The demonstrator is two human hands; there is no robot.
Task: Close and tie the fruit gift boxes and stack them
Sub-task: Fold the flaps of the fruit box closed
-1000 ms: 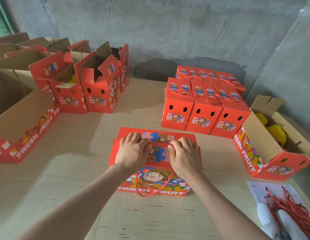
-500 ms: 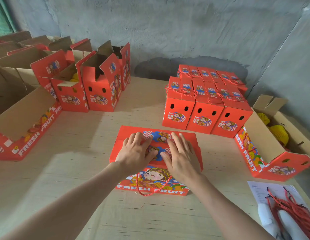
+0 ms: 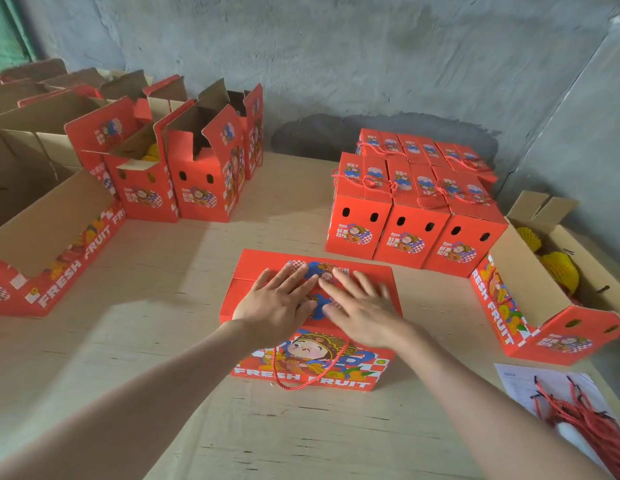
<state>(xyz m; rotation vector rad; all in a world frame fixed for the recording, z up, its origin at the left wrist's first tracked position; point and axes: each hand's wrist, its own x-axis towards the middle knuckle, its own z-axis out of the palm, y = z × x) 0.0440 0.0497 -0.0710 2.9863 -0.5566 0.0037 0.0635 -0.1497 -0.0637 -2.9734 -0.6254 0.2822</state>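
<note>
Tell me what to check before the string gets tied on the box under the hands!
1. Top flaps of the box lie down flat: ok.
2. The left hand and the right hand press flat on the flaps: ok.
3. The red cord is tied over the top: not ok, its loop hangs down the box's front.
4. Fruit sits snugly inside: cannot tell, the flaps hide it.
5. Spare cords are close by: ok, a bundle lies on the table to the right.
</note>
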